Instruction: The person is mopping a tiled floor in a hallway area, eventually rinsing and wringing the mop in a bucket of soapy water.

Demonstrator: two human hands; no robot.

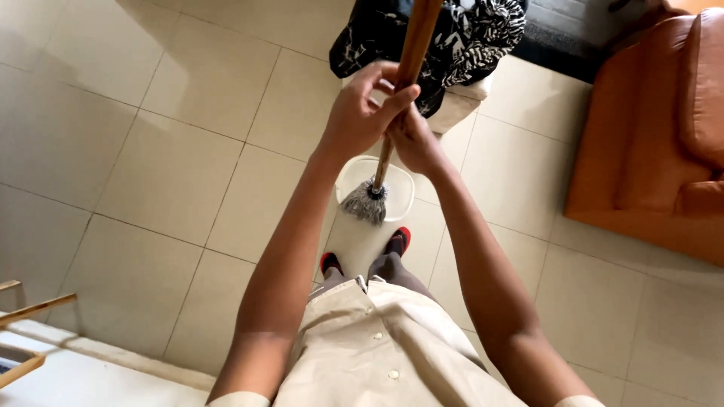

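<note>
1. Wooden mop handle [411,56] clamped by both hands, stacked one over the other: left hand [362,113] uppermost with fingers curled fully round the shaft, right hand [411,139] just under it, wrapped tight from the far side. Each grip pressed closed on the handle, no gap showing.
2. Handle tilted, upper end leaning away toward the patterned black-and-white cloth [452,34] beyond the bucket, lower end running down into the white bucket [354,169].
3. Grey string mop head [366,202] bunched at the bucket mouth, strands gathered and compact, resting on what looks like the wringer part near the bucket's near rim; wet or dry cannot be told.
4. Bucket standing on the tiled floor [151,166], just ahead of the two red-and-black shoes [400,240].
5. Likely trouble: hard downward push on a tilted handle could tip the bucket away from the feet and spill over the tiles.
6. Possible slip: hands crowded high on the shaft give little leverage, so the head may skid off the wringer and jolt sideways.
7. Further risk: handle top swinging into the patterned cloth beyond the bucket, or splashes reaching the orange sofa [656,128] to the bucket's right.
8. Wet tiles beside the bucket would make footing slippery.
</note>
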